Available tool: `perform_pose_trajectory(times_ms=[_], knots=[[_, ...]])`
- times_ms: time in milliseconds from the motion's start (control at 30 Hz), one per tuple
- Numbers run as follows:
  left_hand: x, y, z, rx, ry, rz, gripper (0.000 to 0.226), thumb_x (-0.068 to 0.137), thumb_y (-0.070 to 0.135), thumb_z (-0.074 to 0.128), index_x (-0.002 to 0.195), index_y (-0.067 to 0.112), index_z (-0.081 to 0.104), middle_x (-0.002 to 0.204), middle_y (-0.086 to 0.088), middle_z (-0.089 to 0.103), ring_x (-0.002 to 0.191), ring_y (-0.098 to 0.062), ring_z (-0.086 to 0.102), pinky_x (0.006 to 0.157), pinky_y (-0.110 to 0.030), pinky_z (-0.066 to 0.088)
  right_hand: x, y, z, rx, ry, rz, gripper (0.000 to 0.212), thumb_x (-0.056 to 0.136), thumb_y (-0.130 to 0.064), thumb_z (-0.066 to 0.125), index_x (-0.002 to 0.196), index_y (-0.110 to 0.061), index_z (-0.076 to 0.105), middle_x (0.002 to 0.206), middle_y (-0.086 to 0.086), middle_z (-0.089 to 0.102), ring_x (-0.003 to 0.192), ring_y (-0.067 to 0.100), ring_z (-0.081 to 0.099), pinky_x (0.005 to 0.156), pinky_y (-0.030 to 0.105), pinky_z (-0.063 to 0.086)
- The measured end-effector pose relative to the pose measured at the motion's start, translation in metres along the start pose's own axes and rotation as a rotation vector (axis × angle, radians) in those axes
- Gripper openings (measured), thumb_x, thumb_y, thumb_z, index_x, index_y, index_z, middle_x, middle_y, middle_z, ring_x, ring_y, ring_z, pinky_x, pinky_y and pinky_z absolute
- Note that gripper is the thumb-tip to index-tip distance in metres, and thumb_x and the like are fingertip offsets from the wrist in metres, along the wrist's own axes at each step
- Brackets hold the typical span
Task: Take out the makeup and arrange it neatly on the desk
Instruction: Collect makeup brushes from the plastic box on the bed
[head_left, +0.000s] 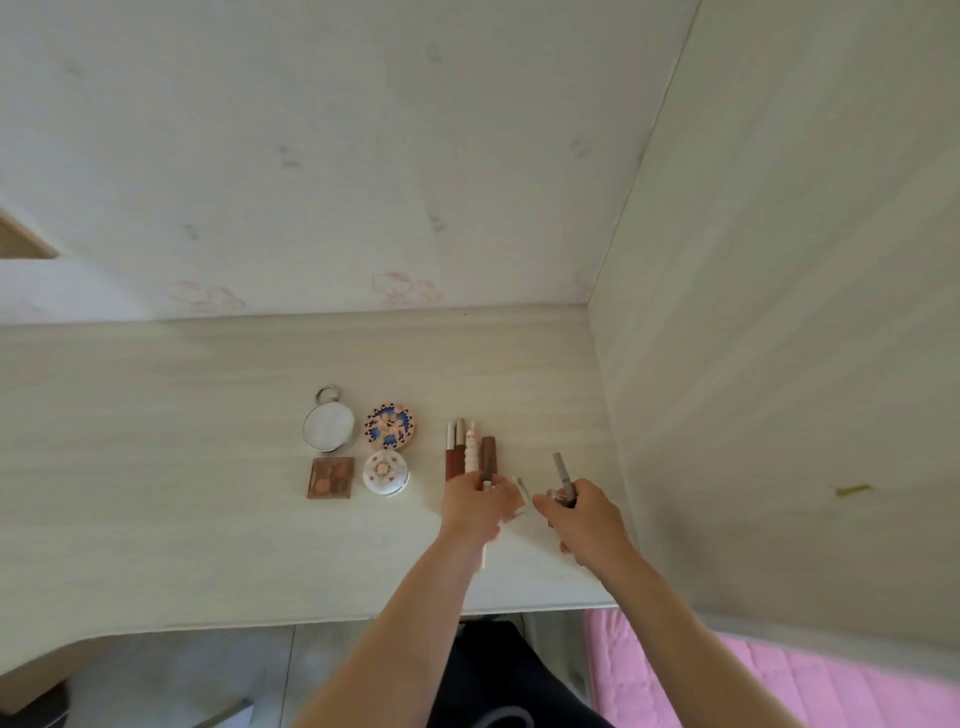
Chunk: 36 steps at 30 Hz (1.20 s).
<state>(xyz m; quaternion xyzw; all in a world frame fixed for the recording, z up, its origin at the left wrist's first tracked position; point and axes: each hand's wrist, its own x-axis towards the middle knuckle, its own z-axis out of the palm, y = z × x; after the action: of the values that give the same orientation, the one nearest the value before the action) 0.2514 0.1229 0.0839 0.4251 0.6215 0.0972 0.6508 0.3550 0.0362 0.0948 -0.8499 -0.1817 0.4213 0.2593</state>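
A row of lip tubes (470, 453) is lying side by side on the desk (156, 467); left of it four compacts are sitting in a tidy square: a round mirror (329, 427), a patterned round compact (389, 427), a brown eyeshadow palette (330, 477) and a white round compact (385, 473). The left hand (475, 506) is curling at the near ends of the tubes and seems to be pinching a small clear-capped piece, though blur is hiding exactly what; the right hand (584, 519) is gripping a grey slender tube (564, 475), tip pointing away, just right of the row. The risk is lying in the crowding; the left fingers are touching the row, so a nudge could be fanning the tubes out of line, and the round tubes could be rolling on the smooth top.
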Motion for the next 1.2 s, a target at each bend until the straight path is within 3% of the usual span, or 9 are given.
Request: perform_pose_trajectory(times_ms=[133, 267, 400, 600, 767, 933, 1033, 1200], knots=[[0.017, 0.011, 0.014, 0.239, -0.014, 0.06, 0.007, 0.08, 0.017, 0.071, 0.076, 0.016, 0.066, 0.077, -0.004, 0.068, 0.071, -0.021, 0.062, 0.058, -0.025, 0.043, 0.018, 0.007, -0.005, -0.161, 0.069, 0.033, 0.043, 0.085, -0.048, 0.059, 0.107, -0.013, 0.045, 0.098, -0.002, 0.063, 0.081, 0.023, 0.066, 0.065, 0.029, 0.047], [0.031, 0.024, 0.024, 0.407, -0.033, 0.161, 0.002, 0.083, 0.012, 0.065, 0.083, 0.011, 0.063, 0.073, 0.001, 0.061, 0.064, -0.012, 0.055, 0.055, -0.02, 0.044, 0.032, 0.013, -0.002, -0.249, 0.08, 0.049, 0.045, 0.088, -0.046, 0.058, 0.112, -0.01, 0.044, 0.107, 0.003, 0.063, 0.09, 0.024, 0.063, 0.064, 0.027, 0.042], [0.044, 0.035, 0.034, 0.6, -0.031, 0.22, 0.004, 0.087, 0.011, 0.059, 0.086, 0.011, 0.064, 0.066, 0.004, 0.056, 0.067, -0.016, 0.057, 0.052, -0.02, 0.041, 0.042, 0.015, 0.011, -0.281, 0.066, 0.035, 0.041, 0.091, -0.039, 0.056, 0.115, -0.008, 0.045, 0.113, 0.007, 0.056, 0.097, 0.027, 0.06, 0.071, 0.03, 0.045], [0.055, 0.037, 0.043, 0.72, -0.001, 0.22, 0.019, 0.093, 0.017, 0.054, 0.105, 0.008, 0.065, 0.09, -0.01, 0.066, 0.089, -0.017, 0.053, 0.068, -0.021, 0.034, 0.054, 0.014, 0.023, -0.231, 0.08, -0.061, 0.015, 0.094, -0.019, 0.051, 0.105, -0.008, 0.051, 0.106, 0.01, 0.054, 0.079, 0.019, 0.049, 0.067, 0.027, 0.038], [0.065, 0.037, 0.044, 0.745, -0.004, 0.239, 0.016, 0.093, 0.011, 0.054, 0.102, 0.004, 0.065, 0.084, -0.011, 0.061, 0.074, -0.019, 0.052, 0.05, -0.023, 0.032, 0.066, 0.019, 0.026, -0.089, 0.079, 0.003, 0.018, 0.089, -0.019, 0.056, 0.1, -0.005, 0.057, 0.097, 0.013, 0.063, 0.08, 0.023, 0.056, 0.056, 0.027, 0.036], [0.071, 0.039, 0.039, 0.775, -0.004, 0.257, 0.014, 0.093, 0.008, 0.053, 0.097, 0.004, 0.065, 0.08, -0.008, 0.061, 0.071, -0.02, 0.055, 0.051, -0.022, 0.037, 0.069, 0.019, 0.031, -0.044, 0.072, -0.026, 0.017, 0.086, -0.022, 0.065, 0.092, -0.009, 0.056, 0.092, 0.008, 0.063, 0.081, 0.02, 0.058, 0.056, 0.024, 0.039], [0.075, 0.038, 0.041, 0.785, 0.008, 0.253, 0.01, 0.091, 0.011, 0.056, 0.092, 0.01, 0.065, 0.084, -0.01, 0.066, 0.075, -0.023, 0.06, 0.063, -0.03, 0.051, 0.07, 0.018, 0.031, -0.023, 0.086, -0.039, 0.017, 0.087, -0.023, 0.064, 0.091, -0.012, 0.052, 0.089, 0.006, 0.06, 0.078, 0.019, 0.055, 0.055, 0.024, 0.038], [0.075, 0.04, 0.043, 0.784, 0.014, 0.273, 0.011, 0.089, 0.008, 0.056, 0.094, 0.006, 0.065, 0.081, -0.007, 0.061, 0.073, -0.02, 0.055, 0.059, -0.027, 0.042, 0.073, 0.017, 0.026, 0.025, 0.082, -0.007, 0.013, 0.089, -0.02, 0.061, 0.094, -0.012, 0.053, 0.087, 0.005, 0.062, 0.076, 0.021, 0.061, 0.062, 0.031, 0.05]])
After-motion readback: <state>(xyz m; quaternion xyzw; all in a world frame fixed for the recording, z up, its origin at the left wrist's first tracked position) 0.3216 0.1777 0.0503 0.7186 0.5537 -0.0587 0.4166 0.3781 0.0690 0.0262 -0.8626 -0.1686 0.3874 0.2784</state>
